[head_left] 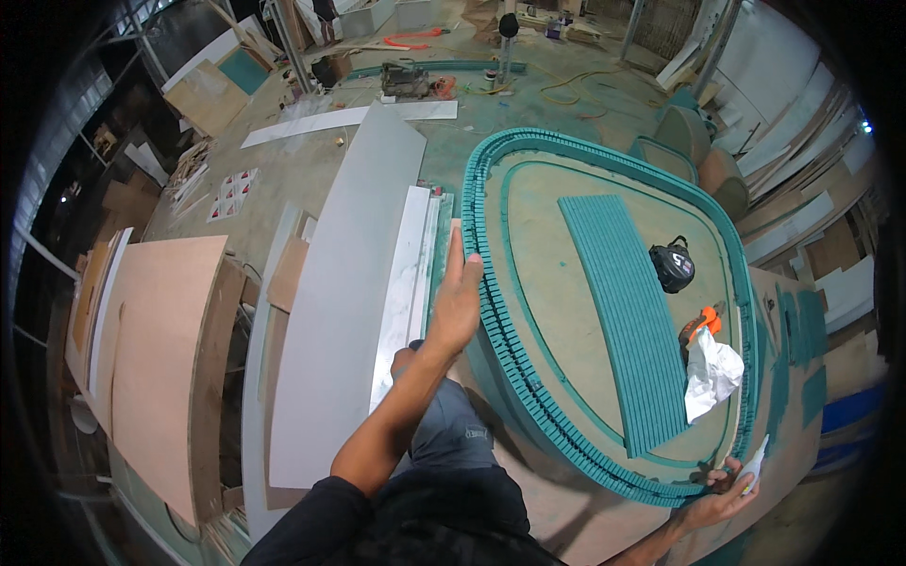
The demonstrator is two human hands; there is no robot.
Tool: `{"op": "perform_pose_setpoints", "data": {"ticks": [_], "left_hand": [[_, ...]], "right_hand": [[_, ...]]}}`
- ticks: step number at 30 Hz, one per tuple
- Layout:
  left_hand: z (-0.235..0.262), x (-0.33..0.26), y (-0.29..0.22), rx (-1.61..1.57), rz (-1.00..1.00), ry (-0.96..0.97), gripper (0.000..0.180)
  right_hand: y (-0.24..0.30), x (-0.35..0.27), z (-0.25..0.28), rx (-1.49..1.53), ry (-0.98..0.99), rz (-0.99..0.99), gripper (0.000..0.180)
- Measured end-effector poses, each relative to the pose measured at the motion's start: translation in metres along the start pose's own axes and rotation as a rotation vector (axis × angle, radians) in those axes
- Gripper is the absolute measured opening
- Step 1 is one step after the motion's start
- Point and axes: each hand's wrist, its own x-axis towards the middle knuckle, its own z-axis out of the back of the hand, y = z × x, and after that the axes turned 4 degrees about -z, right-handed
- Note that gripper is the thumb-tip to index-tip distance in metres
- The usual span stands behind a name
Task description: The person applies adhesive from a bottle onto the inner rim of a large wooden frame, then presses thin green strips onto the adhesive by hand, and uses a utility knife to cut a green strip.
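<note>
A large rounded teal frame (503, 354) with a grooved, slatted rim fills the right of the head view. My left hand (455, 309) lies along the outer side of its left rim, fingers stretched forward and thumb touching the edge. At the near right corner of the frame, my right hand (722, 502) is closed round a small white glue bottle (755, 465) with a narrow nozzle tilted upward. Inside the frame lies a ribbed teal panel (623, 325). Beside it are a black round pouch (672, 264), an orange-and-black tool (704, 323) and a crumpled white bag (713, 374).
Long white boards (349, 302) stand left of my body, with a pale plywood box (156, 358) farther left. A compressor-like machine (406, 80) and yellow hose (571, 87) lie on the far floor. Stacked sheets (802, 189) lean along the right.
</note>
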Motion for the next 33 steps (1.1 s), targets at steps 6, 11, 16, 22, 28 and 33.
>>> {"op": "perform_pose_setpoints", "data": {"ticks": [6,11,16,22,28,33], "left_hand": [[-0.009,-0.016,0.007,0.124,-0.047,-0.038,0.066],[-0.004,-0.008,0.001,0.111,-0.039,-0.144,0.060],[0.002,0.016,-0.006,0.097,-0.069,-0.151,0.052],[0.024,0.057,0.012,0.079,0.027,-0.143,0.059],[0.021,0.078,0.014,0.164,-0.009,-0.117,0.058],[0.015,0.044,0.022,-0.352,0.123,-0.067,0.067]], "right_hand": [[0.004,0.003,0.004,-0.045,-0.003,0.031,0.036],[-0.003,0.004,0.003,-0.049,0.019,0.035,0.038],[-0.001,0.005,0.004,-0.061,0.017,0.050,0.038],[-0.006,0.004,0.006,-0.014,0.025,0.045,0.038],[-0.006,0.003,0.009,0.074,-0.045,0.005,0.041],[-0.006,0.003,0.009,0.154,-0.027,0.035,0.045]]}}
